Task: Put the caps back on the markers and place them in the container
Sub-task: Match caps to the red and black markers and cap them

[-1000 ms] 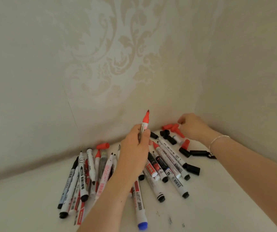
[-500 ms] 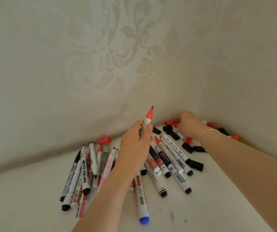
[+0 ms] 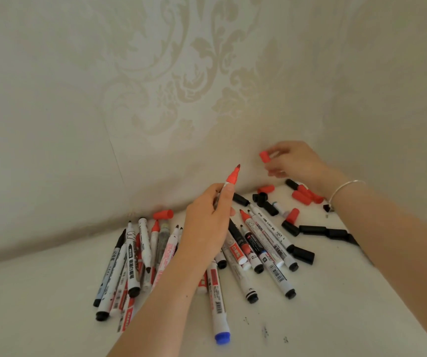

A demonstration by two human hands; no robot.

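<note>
Red cylindrical cap [image 3: 265, 156], tapered marker [image 3: 229, 185]

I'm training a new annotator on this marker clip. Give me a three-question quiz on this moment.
1. True or false: the red marker in the left hand is uncapped.
2. What does the right hand pinch?
A. a black cap
B. a red cap
C. nothing
3. What colour is the end of the marker nearest the camera?

Key: 1 true; 2 B; 3 blue.
</note>
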